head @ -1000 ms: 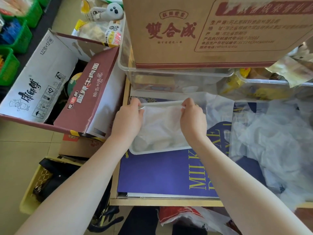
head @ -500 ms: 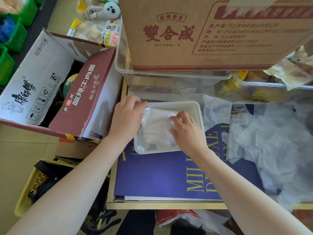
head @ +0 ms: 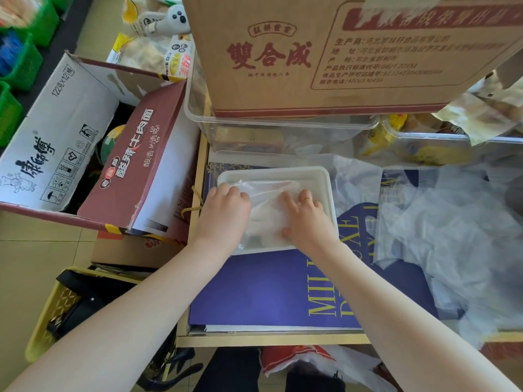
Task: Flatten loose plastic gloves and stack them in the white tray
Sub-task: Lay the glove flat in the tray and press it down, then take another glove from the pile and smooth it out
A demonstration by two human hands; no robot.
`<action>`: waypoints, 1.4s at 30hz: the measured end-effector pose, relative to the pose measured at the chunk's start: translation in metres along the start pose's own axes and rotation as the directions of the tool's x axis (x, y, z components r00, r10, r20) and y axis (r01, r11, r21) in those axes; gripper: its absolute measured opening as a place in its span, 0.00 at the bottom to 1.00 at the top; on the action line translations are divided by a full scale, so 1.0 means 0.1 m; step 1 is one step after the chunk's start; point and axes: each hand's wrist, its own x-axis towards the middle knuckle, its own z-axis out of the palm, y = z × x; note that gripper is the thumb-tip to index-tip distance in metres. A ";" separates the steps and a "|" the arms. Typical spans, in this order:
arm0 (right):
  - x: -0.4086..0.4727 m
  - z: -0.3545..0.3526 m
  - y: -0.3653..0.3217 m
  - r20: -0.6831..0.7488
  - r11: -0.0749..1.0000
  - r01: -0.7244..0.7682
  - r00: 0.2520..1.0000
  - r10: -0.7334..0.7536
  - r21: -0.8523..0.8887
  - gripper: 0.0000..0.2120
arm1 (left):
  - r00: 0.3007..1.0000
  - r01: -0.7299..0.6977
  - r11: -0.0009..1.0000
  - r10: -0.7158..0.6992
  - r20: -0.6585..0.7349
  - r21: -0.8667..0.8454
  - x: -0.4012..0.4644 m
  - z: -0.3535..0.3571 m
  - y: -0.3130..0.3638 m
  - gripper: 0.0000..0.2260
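Note:
The white tray (head: 322, 176) lies on a purple box (head: 254, 290) in the middle of the table. Clear plastic gloves (head: 266, 210) lie stacked inside it. My left hand (head: 223, 213) rests on the tray's left edge, its fingers down on the gloves. My right hand (head: 305, 219) lies flat on the stack at the tray's right side, palm down, fingers spread. A heap of loose clear gloves (head: 452, 230) covers the table to the right of the tray.
A big brown carton (head: 339, 52) sits on a clear plastic bin (head: 283, 131) just behind the tray. An open noodle carton (head: 85, 142) stands to the left, off the table. A yellow crate (head: 53, 312) is on the floor at lower left.
Both hands have lowered the glove from above the tray's far rim into the tray and now press flat on the stack.

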 end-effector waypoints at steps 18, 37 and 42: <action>-0.32 0.01 0.30 -0.281 0.833 0.012 0.944 0.173 0.554 0.21 | 0.987 -0.041 0.998 0.032 -0.155 -0.055 -0.22 0.06 0.07 0.13; -0.57 0.00 0.95 -0.210 0.886 -0.111 0.951 0.226 0.450 0.14 | 0.911 -0.252 0.928 0.323 0.257 -0.274 -0.53 0.34 0.37 0.19; -0.31 -0.03 1.07 -0.192 0.992 0.117 0.974 -0.122 -0.034 0.28 | 0.943 -0.246 0.951 0.280 0.181 -0.187 -0.55 0.31 0.37 0.20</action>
